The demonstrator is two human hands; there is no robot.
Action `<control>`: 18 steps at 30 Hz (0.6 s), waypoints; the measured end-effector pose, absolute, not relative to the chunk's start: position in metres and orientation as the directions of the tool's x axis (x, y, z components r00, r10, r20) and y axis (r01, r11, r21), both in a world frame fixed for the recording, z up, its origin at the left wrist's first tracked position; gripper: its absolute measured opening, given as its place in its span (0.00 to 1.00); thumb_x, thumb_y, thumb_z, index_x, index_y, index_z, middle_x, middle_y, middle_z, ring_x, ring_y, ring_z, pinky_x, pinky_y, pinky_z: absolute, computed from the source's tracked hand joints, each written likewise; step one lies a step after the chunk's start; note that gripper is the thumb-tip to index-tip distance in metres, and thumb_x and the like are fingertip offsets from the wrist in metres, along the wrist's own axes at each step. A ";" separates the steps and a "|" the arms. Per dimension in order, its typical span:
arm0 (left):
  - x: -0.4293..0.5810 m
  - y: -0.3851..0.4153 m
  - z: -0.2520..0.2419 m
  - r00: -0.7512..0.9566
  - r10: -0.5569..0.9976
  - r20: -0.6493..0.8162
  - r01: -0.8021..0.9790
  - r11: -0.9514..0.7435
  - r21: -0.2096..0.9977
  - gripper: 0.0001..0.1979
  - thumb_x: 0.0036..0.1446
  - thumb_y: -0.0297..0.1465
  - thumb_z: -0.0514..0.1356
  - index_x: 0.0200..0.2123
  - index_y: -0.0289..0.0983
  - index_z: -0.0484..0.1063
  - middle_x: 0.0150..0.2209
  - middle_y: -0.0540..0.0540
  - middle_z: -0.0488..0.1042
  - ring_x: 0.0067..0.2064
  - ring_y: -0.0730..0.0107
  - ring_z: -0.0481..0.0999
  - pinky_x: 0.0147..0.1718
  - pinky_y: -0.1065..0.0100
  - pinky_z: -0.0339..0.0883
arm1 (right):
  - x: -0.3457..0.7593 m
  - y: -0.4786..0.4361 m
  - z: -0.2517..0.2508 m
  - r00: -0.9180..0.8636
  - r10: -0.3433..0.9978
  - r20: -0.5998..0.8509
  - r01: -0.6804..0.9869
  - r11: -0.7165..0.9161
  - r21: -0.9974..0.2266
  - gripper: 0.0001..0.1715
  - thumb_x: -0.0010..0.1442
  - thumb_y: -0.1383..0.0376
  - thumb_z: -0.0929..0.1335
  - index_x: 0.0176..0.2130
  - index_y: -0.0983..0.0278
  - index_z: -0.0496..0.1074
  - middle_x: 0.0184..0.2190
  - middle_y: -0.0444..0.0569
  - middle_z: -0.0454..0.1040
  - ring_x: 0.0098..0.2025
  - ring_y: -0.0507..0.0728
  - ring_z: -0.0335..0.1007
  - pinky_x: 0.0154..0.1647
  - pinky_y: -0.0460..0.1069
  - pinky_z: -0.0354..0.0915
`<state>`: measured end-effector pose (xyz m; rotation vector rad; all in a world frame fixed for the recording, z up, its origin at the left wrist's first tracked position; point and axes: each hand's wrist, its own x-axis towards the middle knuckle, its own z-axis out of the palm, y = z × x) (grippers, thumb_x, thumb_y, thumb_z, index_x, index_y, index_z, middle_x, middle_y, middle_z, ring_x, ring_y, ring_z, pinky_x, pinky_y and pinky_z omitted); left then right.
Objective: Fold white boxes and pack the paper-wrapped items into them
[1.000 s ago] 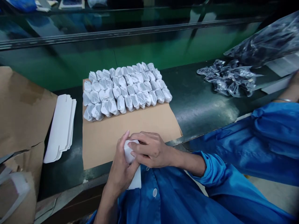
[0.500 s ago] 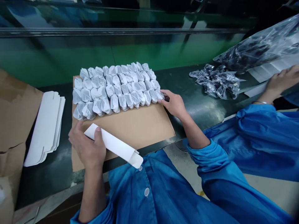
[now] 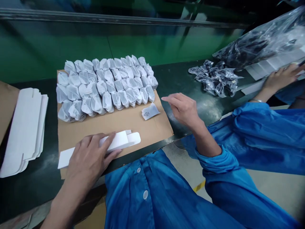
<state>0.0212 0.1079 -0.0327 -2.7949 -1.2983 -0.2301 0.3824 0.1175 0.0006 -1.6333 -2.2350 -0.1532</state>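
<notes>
My left hand [image 3: 91, 156] is closed around a long white carton [image 3: 119, 141], whose flaps stick out at its right end. The carton is held low over the near part of a cardboard sheet [image 3: 124, 127]. Several white-wrapped packets [image 3: 107, 84] stand in tight rows on the sheet. One loose packet [image 3: 150, 111] with a dark printed mark lies in front of the rows, near the sheet's right side. Just right of it hovers my right hand [image 3: 183, 109], index finger stretched out, the others partly bent; nothing shows in it.
Flat white cartons [image 3: 25, 130] lie stacked at left, beside a brown cardboard piece [image 3: 7, 105]. Clear-bagged dark parts [image 3: 216, 78] sit on the dark green bench [image 3: 166, 76], with a large plastic bag [image 3: 264, 38] behind. A co-worker's hand [image 3: 281, 78] is at far right.
My right hand has left the row's right end, and one packet now lies apart on the sheet. The left hand has turned the carton more level. The view has shifted slightly right.
</notes>
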 end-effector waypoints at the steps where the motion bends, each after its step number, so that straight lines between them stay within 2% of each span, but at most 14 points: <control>1: 0.026 0.108 -0.029 0.620 0.775 0.124 0.781 -0.624 -0.009 0.29 0.65 0.48 0.51 0.60 0.36 0.69 0.48 0.31 0.74 0.45 0.42 0.73 0.41 0.49 0.68 | 0.383 0.122 0.003 -0.311 0.895 0.318 0.931 0.354 -0.085 0.24 0.68 0.73 0.57 0.55 0.61 0.74 0.53 0.53 0.76 0.47 0.58 0.71 0.45 0.52 0.66; 2: 0.031 0.107 -0.026 0.622 0.775 0.108 0.781 -0.624 -0.019 0.29 0.66 0.47 0.51 0.62 0.34 0.67 0.51 0.30 0.72 0.47 0.41 0.72 0.42 0.49 0.68 | 0.382 0.126 0.005 -0.386 0.889 0.246 0.909 0.413 -0.064 0.27 0.67 0.75 0.57 0.58 0.59 0.72 0.58 0.51 0.73 0.50 0.59 0.70 0.46 0.52 0.67; 4: 0.041 0.103 -0.022 0.674 0.729 0.121 0.735 -0.678 -0.003 0.28 0.66 0.42 0.53 0.65 0.34 0.62 0.58 0.30 0.67 0.53 0.41 0.70 0.47 0.49 0.68 | 0.375 0.133 0.007 -0.520 0.851 0.076 0.844 0.525 -0.107 0.31 0.65 0.75 0.59 0.63 0.58 0.66 0.63 0.50 0.68 0.55 0.60 0.67 0.50 0.53 0.67; 7: 0.053 0.100 -0.019 0.770 0.624 0.132 0.627 -0.779 0.023 0.26 0.64 0.29 0.54 0.65 0.41 0.62 0.64 0.33 0.62 0.62 0.43 0.64 0.55 0.48 0.63 | 0.359 0.134 0.006 -0.541 0.841 -0.030 0.826 0.524 -0.207 0.31 0.64 0.71 0.63 0.66 0.64 0.62 0.60 0.54 0.70 0.58 0.61 0.66 0.55 0.55 0.65; 10: 0.058 0.100 -0.019 0.789 0.601 0.125 0.601 -0.798 0.041 0.27 0.60 0.20 0.54 0.59 0.48 0.69 0.64 0.36 0.63 0.60 0.46 0.66 0.50 0.49 0.65 | 0.345 0.126 0.004 -0.452 0.891 -0.048 0.879 0.435 -0.194 0.27 0.66 0.65 0.66 0.63 0.67 0.64 0.51 0.58 0.76 0.51 0.62 0.70 0.50 0.55 0.65; 13: 0.058 0.102 -0.020 0.778 0.617 0.121 0.613 -0.787 0.074 0.27 0.57 0.19 0.54 0.54 0.52 0.73 0.61 0.38 0.66 0.52 0.47 0.71 0.40 0.52 0.66 | 0.339 0.122 0.009 -0.413 0.908 -0.077 0.905 0.399 -0.146 0.23 0.70 0.57 0.64 0.57 0.68 0.69 0.40 0.56 0.79 0.39 0.60 0.72 0.39 0.52 0.63; 14: 0.057 0.103 -0.020 0.777 0.617 0.122 0.611 -0.787 0.085 0.27 0.57 0.19 0.55 0.52 0.53 0.74 0.60 0.38 0.67 0.51 0.47 0.71 0.39 0.52 0.65 | 0.338 0.123 0.011 -0.433 0.900 -0.057 0.897 0.424 -0.125 0.21 0.71 0.57 0.62 0.55 0.67 0.70 0.40 0.55 0.79 0.38 0.59 0.71 0.38 0.52 0.62; 16: 0.056 0.102 -0.020 0.783 0.609 0.129 0.599 -0.793 0.112 0.25 0.56 0.19 0.55 0.49 0.52 0.76 0.60 0.38 0.67 0.50 0.47 0.71 0.38 0.52 0.64 | 0.338 0.130 0.015 -0.547 0.837 0.012 0.833 0.546 -0.088 0.19 0.73 0.64 0.58 0.56 0.63 0.71 0.48 0.55 0.77 0.45 0.59 0.70 0.41 0.52 0.62; 18: 0.056 0.102 -0.020 0.787 0.601 0.142 0.583 -0.799 0.148 0.22 0.57 0.19 0.55 0.44 0.50 0.78 0.59 0.37 0.67 0.52 0.47 0.70 0.39 0.52 0.63 | 0.339 0.141 0.018 -0.688 0.725 0.040 0.721 0.688 -0.083 0.22 0.72 0.70 0.57 0.57 0.59 0.70 0.59 0.52 0.71 0.55 0.60 0.66 0.49 0.53 0.62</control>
